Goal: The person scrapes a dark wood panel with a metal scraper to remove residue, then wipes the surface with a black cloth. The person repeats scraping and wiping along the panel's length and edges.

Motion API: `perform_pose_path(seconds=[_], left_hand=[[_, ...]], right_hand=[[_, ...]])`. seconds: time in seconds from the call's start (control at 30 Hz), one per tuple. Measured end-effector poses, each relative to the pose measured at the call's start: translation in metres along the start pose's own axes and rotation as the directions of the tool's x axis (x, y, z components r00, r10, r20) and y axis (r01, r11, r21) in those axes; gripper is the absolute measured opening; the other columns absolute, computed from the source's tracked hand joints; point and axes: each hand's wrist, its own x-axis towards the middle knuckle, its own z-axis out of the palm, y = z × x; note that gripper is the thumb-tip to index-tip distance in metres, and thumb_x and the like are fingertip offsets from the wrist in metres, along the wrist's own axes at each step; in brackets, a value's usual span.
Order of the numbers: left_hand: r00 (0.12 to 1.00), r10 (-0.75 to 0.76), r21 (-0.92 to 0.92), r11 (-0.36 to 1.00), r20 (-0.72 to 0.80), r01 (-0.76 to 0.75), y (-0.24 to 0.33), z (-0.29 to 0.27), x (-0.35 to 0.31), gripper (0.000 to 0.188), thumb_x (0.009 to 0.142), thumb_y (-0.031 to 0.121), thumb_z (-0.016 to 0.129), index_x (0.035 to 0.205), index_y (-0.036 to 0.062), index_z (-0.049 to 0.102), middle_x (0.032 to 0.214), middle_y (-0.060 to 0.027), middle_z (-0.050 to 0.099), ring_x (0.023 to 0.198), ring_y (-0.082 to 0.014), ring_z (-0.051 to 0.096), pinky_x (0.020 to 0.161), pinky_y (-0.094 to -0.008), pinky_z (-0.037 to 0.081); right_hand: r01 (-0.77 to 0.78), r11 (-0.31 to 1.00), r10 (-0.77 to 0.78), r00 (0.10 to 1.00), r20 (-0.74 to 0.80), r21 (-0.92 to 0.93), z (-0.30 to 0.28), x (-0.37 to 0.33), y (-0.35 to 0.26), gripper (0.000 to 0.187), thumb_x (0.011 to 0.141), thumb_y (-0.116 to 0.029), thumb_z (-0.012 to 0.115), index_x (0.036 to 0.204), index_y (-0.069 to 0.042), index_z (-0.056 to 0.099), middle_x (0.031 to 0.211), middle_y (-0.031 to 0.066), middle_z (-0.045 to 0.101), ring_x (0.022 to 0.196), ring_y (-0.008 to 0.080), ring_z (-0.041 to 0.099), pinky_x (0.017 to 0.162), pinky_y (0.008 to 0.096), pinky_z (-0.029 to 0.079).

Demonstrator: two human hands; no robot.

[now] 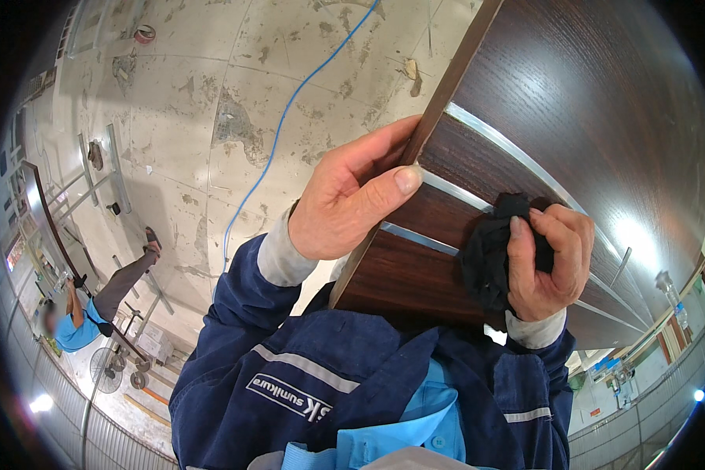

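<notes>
A dark brown wood-grain panel [572, 102] stands tilted in front of me, its face crossed by several shiny silver strips [509, 143]. My left hand [341, 200] grips the panel's left edge, with the thumb on the face side and the fingers hidden behind. In my right hand [552, 266] is a bunched black cloth [486, 262], pinched between thumb and fingers. The cloth lies against the panel's lower part, over the silver strips near my chest, and covers part of them.
A blue hose or cable [276, 141] runs across the worn, stained floor [172, 102] left of the panel. Farther left, another person [82, 325] is beside a long dark panel [47, 211] on metal stands [94, 188]. A fan [107, 370] stands near that person. A clear bottle [681, 315] is at far right.
</notes>
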Motion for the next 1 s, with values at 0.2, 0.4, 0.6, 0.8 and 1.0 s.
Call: perform_pose_path(seconds=[0.2,0.4,0.6,0.8,1.0], left_hand=[[0.998,-0.053,0.052,0.997,-0.028,0.054,0.002,-0.001,0.000,0.071,0.109,0.029,0.062,0.163,-0.0083,0.037,0.155,-0.0221,0.057,0.143,-0.0255,0.055,0.121,-0.0383,0.041],[0.998,-0.054,0.066,0.996,-0.045,0.057,0.002,0.002,0.000,0.073,0.104,0.028,0.063,0.163,-0.0080,0.038,0.154,-0.0223,0.058,0.142,-0.0258,0.056,0.121,-0.0394,0.041],[0.993,-0.075,0.019,0.997,-0.085,0.077,0.004,0.006,0.002,0.072,0.103,0.026,0.064,0.161,-0.0079,0.041,0.149,-0.0201,0.062,0.137,-0.0246,0.059,0.119,-0.0381,0.043],[0.992,-0.096,0.045,0.994,-0.082,0.099,0.007,0.008,0.003,0.070,0.102,0.024,0.065,0.159,-0.0081,0.043,0.143,-0.0174,0.065,0.132,-0.0228,0.062,0.116,-0.0366,0.045],[0.985,-0.129,0.054,0.989,-0.112,0.135,0.011,0.011,0.005,0.072,0.098,0.024,0.064,0.158,-0.0095,0.043,0.143,-0.0189,0.065,0.132,-0.0239,0.063,0.116,-0.0365,0.045]], right_hand=[[-0.006,1.000,0.006,1.000,0.005,0.014,-0.001,0.001,0.000,0.030,0.077,-0.002,0.088,0.102,-0.008,0.073,0.095,0.0089,0.070,0.083,0.0237,0.063,0.073,0.0372,0.050],[-0.002,1.000,0.002,1.000,0.004,0.008,-0.001,0.001,0.000,0.029,0.077,-0.002,0.088,0.101,-0.008,0.073,0.094,0.0089,0.070,0.083,0.0239,0.063,0.073,0.0372,0.050],[-0.011,1.000,0.011,1.000,0.000,0.028,-0.001,0.001,0.000,0.029,0.076,-0.002,0.088,0.101,-0.008,0.074,0.094,0.0095,0.070,0.084,0.0249,0.064,0.073,0.0373,0.050],[0.006,1.000,-0.006,1.000,-0.003,0.017,-0.001,0.001,0.001,0.028,0.077,-0.003,0.088,0.101,-0.008,0.075,0.093,0.0092,0.070,0.083,0.0245,0.064,0.072,0.0370,0.050],[0.006,1.000,-0.006,1.000,-0.004,0.014,-0.001,0.000,0.003,0.027,0.077,-0.004,0.087,0.101,-0.008,0.075,0.093,0.0090,0.070,0.083,0.0241,0.064,0.072,0.0369,0.050]])
